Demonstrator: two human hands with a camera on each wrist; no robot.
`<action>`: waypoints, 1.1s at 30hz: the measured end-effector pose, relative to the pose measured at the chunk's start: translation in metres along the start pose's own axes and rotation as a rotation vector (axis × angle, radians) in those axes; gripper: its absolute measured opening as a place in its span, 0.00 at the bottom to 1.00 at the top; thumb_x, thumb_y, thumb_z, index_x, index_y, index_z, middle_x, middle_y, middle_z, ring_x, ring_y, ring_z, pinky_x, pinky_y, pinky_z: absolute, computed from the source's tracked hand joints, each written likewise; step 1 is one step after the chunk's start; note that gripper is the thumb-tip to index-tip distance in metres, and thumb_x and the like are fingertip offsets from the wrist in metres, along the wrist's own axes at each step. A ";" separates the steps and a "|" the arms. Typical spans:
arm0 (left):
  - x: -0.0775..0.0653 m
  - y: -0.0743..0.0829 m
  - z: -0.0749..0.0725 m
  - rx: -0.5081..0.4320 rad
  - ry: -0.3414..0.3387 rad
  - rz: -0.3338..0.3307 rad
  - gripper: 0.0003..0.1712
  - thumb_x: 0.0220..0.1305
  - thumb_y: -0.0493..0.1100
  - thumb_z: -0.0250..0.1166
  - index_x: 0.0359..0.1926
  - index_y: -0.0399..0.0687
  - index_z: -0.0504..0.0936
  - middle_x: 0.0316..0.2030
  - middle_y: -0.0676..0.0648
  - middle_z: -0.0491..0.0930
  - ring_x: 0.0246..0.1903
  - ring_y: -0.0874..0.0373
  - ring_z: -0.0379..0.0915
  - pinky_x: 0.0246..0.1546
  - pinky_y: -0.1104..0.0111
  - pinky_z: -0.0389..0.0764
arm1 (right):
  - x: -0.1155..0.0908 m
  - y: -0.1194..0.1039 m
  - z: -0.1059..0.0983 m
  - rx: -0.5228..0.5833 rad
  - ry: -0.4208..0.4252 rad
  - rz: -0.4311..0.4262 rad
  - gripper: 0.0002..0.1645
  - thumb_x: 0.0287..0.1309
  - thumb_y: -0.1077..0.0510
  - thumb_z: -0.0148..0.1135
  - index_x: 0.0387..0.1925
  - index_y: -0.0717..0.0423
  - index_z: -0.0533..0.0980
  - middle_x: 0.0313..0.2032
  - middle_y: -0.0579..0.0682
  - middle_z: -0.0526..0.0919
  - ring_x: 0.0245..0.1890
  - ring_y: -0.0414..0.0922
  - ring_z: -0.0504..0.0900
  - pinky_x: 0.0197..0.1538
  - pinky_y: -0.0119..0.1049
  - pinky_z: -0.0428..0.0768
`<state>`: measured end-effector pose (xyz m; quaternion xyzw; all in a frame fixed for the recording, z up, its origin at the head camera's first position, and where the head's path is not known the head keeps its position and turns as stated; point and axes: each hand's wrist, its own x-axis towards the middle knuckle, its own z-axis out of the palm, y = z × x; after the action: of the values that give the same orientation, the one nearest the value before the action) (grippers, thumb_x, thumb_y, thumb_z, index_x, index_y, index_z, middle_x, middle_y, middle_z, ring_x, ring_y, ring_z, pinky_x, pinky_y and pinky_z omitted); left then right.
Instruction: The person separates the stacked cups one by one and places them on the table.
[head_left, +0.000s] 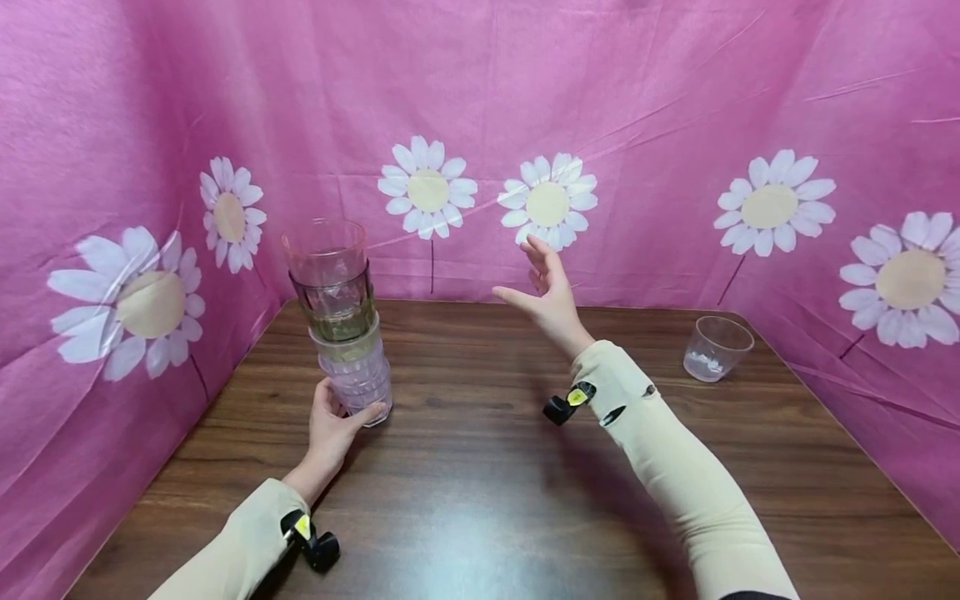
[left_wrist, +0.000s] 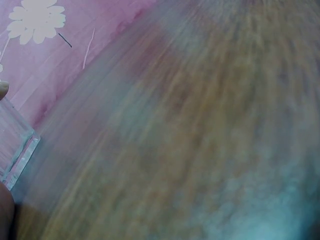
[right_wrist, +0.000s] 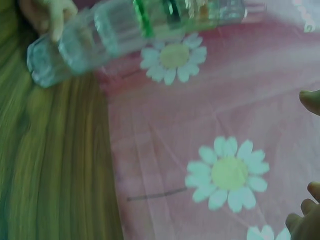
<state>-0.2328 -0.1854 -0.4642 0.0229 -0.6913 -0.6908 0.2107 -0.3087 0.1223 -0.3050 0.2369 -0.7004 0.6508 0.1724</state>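
A tall stack of nested clear cups point(head_left: 352, 375) leans slightly left on the left side of the table. My left hand point(head_left: 333, 429) grips its lowest cup, thumb across the front and fingers around the far left side. On top sits a pink-tinted cup point(head_left: 324, 242), with a dark smoky cup point(head_left: 333, 300) under it and pale ribbed cups lower down. The left wrist view catches only the bottom cup's thick base point(left_wrist: 22, 160). My right hand point(head_left: 557, 300) is raised to the right of the stack, fingers and thumb spread, holding nothing.
A single clear cup point(head_left: 717, 350) stands upright at the back right of the brown wooden table point(head_left: 465, 467), with small white marks near its base. Pink cloth point(head_left: 637, 100) printed with large white daisies encloses the table's back and sides.
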 end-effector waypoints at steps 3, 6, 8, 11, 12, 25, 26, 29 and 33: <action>-0.001 0.001 -0.001 0.018 -0.006 -0.015 0.43 0.47 0.21 0.73 0.63 0.35 0.62 0.54 0.47 0.74 0.50 0.70 0.70 0.51 0.78 0.71 | 0.001 -0.008 0.011 0.058 -0.024 -0.004 0.51 0.52 0.72 0.70 0.73 0.63 0.54 0.70 0.59 0.63 0.72 0.48 0.60 0.72 0.39 0.59; -0.002 0.001 -0.002 0.022 -0.007 -0.033 0.44 0.48 0.21 0.73 0.64 0.36 0.61 0.56 0.45 0.73 0.51 0.70 0.69 0.52 0.78 0.70 | 0.002 -0.015 0.022 0.114 -0.045 -0.002 0.51 0.52 0.74 0.68 0.73 0.64 0.53 0.70 0.60 0.63 0.72 0.50 0.60 0.71 0.41 0.62; -0.002 0.000 -0.002 0.015 -0.009 -0.039 0.44 0.48 0.21 0.73 0.64 0.37 0.61 0.56 0.46 0.73 0.51 0.70 0.69 0.52 0.78 0.70 | 0.002 -0.020 0.029 0.143 -0.060 -0.002 0.51 0.52 0.74 0.68 0.74 0.63 0.53 0.70 0.60 0.63 0.71 0.49 0.61 0.70 0.41 0.63; -0.003 -0.002 -0.002 0.001 -0.008 -0.040 0.44 0.47 0.20 0.72 0.63 0.37 0.62 0.55 0.48 0.73 0.51 0.70 0.70 0.52 0.78 0.70 | 0.004 -0.027 0.040 0.179 -0.081 0.000 0.51 0.52 0.75 0.68 0.73 0.63 0.53 0.70 0.60 0.63 0.71 0.48 0.62 0.70 0.41 0.65; -0.003 -0.003 -0.002 -0.001 -0.008 -0.038 0.44 0.47 0.20 0.72 0.63 0.37 0.62 0.54 0.49 0.73 0.51 0.70 0.70 0.52 0.78 0.70 | 0.004 -0.029 0.043 0.187 -0.087 0.002 0.51 0.52 0.75 0.68 0.74 0.62 0.53 0.69 0.59 0.63 0.71 0.48 0.62 0.70 0.41 0.65; -0.002 -0.002 -0.002 -0.012 -0.008 0.001 0.41 0.47 0.19 0.71 0.61 0.36 0.63 0.49 0.56 0.74 0.49 0.69 0.71 0.50 0.79 0.71 | 0.015 -0.048 0.088 0.274 -0.164 0.032 0.51 0.51 0.77 0.67 0.74 0.62 0.53 0.67 0.62 0.64 0.69 0.53 0.65 0.66 0.35 0.69; -0.002 -0.001 -0.002 -0.012 -0.009 -0.002 0.41 0.47 0.19 0.71 0.61 0.36 0.63 0.49 0.56 0.74 0.49 0.69 0.71 0.51 0.79 0.71 | 0.016 -0.049 0.091 0.276 -0.172 0.032 0.52 0.51 0.76 0.67 0.74 0.61 0.53 0.67 0.62 0.64 0.68 0.52 0.65 0.66 0.34 0.69; -0.002 0.001 -0.001 -0.016 -0.008 -0.012 0.42 0.47 0.19 0.71 0.62 0.38 0.63 0.49 0.56 0.74 0.50 0.70 0.71 0.51 0.79 0.71 | 0.019 -0.055 0.101 0.284 -0.192 0.031 0.52 0.51 0.76 0.68 0.74 0.60 0.54 0.67 0.61 0.65 0.68 0.50 0.67 0.65 0.33 0.70; -0.002 0.001 -0.001 -0.021 -0.006 -0.005 0.42 0.46 0.18 0.71 0.61 0.38 0.64 0.49 0.59 0.74 0.50 0.69 0.71 0.51 0.79 0.71 | 0.022 -0.062 0.115 0.285 -0.213 0.035 0.53 0.50 0.76 0.68 0.74 0.60 0.54 0.67 0.59 0.66 0.67 0.48 0.68 0.64 0.31 0.70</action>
<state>-0.2306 -0.1859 -0.4633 0.0203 -0.6847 -0.6986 0.2070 -0.2851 0.0035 -0.2520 0.3141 -0.6193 0.7178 0.0505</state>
